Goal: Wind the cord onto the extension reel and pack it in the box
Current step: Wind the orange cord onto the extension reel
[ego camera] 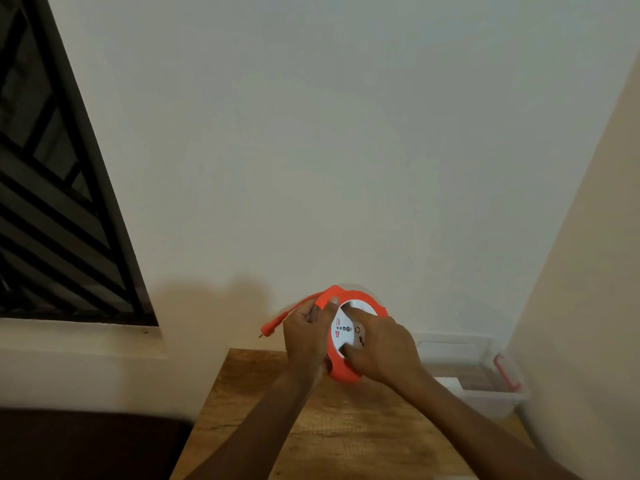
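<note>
Head view: the orange extension reel point(341, 370) is held above the wooden table point(263, 427), near the wall; the left hand point(304, 336) curls round its rim, thumb on the handle, while the right hand point(379, 351) presses curled fingers on the white face; only a short cord point(289, 314) tail and plug point(267, 330) hang out at the left; the clear box point(507, 403) waits right. The reel looks light and rigid, its plastic smooth; it is best gripped by the rim.

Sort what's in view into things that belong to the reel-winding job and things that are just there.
Part of the job:
- orange extension reel, held by the left hand and right hand
- cord end with plug
- clear box

Just there:
- wooden table
- barred window
</note>
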A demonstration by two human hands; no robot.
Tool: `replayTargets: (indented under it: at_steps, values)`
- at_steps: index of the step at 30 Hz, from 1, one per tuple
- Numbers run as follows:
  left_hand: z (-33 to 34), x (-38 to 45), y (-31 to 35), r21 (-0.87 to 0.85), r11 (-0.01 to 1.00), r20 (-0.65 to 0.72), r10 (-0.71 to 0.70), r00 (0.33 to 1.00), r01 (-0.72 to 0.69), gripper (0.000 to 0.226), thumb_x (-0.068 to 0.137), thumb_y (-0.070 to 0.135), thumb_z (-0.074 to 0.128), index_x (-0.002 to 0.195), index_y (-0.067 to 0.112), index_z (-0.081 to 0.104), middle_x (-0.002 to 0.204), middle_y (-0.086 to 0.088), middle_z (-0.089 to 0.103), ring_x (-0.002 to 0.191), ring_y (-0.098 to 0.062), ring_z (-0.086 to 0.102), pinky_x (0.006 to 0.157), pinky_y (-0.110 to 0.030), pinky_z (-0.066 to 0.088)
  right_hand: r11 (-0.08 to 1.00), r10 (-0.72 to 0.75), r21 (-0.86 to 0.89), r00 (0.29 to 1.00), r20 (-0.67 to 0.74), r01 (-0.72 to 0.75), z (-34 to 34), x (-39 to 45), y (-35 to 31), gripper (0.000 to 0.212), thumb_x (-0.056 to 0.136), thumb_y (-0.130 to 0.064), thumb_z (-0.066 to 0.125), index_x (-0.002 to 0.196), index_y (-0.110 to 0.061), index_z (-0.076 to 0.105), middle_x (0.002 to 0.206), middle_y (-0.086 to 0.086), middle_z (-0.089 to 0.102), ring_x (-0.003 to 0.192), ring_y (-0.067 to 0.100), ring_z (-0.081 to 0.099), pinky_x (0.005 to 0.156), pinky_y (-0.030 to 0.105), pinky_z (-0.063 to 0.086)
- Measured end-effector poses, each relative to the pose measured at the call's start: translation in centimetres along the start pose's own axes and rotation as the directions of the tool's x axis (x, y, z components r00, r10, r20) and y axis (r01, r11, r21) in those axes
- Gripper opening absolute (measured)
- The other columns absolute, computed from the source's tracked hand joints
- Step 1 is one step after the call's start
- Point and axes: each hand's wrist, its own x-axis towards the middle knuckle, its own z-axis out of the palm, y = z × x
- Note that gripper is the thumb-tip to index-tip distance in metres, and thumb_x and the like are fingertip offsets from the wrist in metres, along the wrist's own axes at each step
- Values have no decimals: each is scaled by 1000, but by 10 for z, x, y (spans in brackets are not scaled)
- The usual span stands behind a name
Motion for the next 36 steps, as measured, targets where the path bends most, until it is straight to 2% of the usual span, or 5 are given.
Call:
replayTargets:
  at_steps: [3,8,17,24,36]
  values:
    - [-1,-1,-2,124,988,-12,95,995,-93,19,92,26,77,108,17,79,97,3,81,90,-17,78,79,-38,66,880,220,405,969,112,-247,10,-2,-4,71,85,-52,63,147,-30,37,145,0,49,125,26,53,96,39,49]
    - [-3,-10,-4,217,966,35,134,990,-138,18,90,30,77,98,44,69,81,37,69,75,4,74,58,-8,54,285,409,761,792,453,-583,11,-13,-8,54,94,-39,59,144,-29,41,127,6,62,90,23,68,57,28,57]
    - [-18,4,-3,95,995,47,13,999,-18,10,95,26,73,87,31,76,78,14,81,72,-11,79,58,-23,62,1000,-2,2,1000,15,2,14,-32,1,63,88,-45,61,145,-32,38,134,-2,61,110,17,64,91,32,53]
    - [-34,9,7,155,987,187,5,982,-34,10,94,26,74,90,34,79,85,9,83,74,-16,80,59,-22,61,863,-425,-230,893,150,449,-3,-30,9,52,87,-34,68,136,-34,50,149,13,41,123,36,53,96,49,50]
    - [-59,15,5,151,986,260,-108,960,70,11,94,27,74,102,23,80,95,-3,84,82,-26,81,66,-33,65,699,-532,-318,762,368,641,4,-30,10,48,92,-47,57,137,-39,40,161,11,11,138,35,33,103,49,42]
